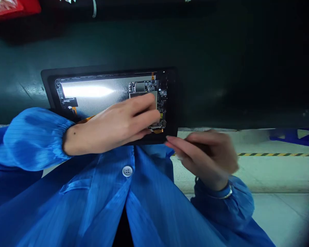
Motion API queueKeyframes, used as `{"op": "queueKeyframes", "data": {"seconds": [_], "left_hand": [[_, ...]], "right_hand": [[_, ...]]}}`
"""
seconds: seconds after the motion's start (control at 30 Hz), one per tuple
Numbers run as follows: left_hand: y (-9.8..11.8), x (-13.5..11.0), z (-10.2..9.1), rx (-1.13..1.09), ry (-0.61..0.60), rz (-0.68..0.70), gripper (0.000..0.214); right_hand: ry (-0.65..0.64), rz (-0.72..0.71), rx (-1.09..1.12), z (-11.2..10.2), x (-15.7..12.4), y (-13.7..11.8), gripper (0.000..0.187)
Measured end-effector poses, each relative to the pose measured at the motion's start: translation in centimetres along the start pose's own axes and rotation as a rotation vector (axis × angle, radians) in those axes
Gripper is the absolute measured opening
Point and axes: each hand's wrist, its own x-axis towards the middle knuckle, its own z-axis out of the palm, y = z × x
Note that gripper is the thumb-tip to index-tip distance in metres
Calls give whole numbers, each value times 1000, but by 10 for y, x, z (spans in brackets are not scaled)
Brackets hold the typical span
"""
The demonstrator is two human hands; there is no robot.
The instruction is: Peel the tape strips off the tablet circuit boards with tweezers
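An opened tablet lies near the table's front edge, its silver inner panel facing up. At its right end sits a green-black circuit board with small parts and orange flex cables. My left hand rests over the board with curled fingers, the fingertips down at its lower part; what they hold, if anything, is hidden. My right hand hovers off the tablet's lower right corner, slightly blurred. Its thumb and fingers are pinched together, and I cannot make out anything between them.
The dark green table stretches beyond the tablet. A red bin stands at the back left. Below the table edge, the floor carries a yellow-black striped line, and a blue metal frame shows at the right.
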Motion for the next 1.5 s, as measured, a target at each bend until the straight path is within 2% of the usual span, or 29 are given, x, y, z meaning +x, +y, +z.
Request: {"op": "queueKeyframes", "data": {"seconds": [0.07,0.13,0.4,0.53,0.63,0.8,1.1,1.4,1.5], "left_hand": [[-1,1,-4,-99,-6,-52,7],[-2,2,-7,-158,5,-86,6],[-4,-1,-8,-230,28,-128,4],[-4,0,-8,-262,25,-117,7],[-5,1,-8,-278,26,-114,8],[-5,-1,-7,-280,29,-108,8],[-7,-2,-8,-269,39,-102,7],[-8,-3,-7,-291,42,-89,5],[-9,-3,-7,-298,37,-93,6]], "right_hand": [[28,-114,-57,3,0,-2,26],[73,-207,-112,8,4,-3,26],[41,-255,-92,13,16,2,17],[19,-300,-164,9,21,-2,8],[-19,-284,-193,6,23,-6,5],[-38,-274,-176,5,22,-11,12],[-47,-259,-206,4,24,-19,9],[-104,-153,-212,4,23,-27,11],[-71,-101,-234,7,22,-31,8]]}}
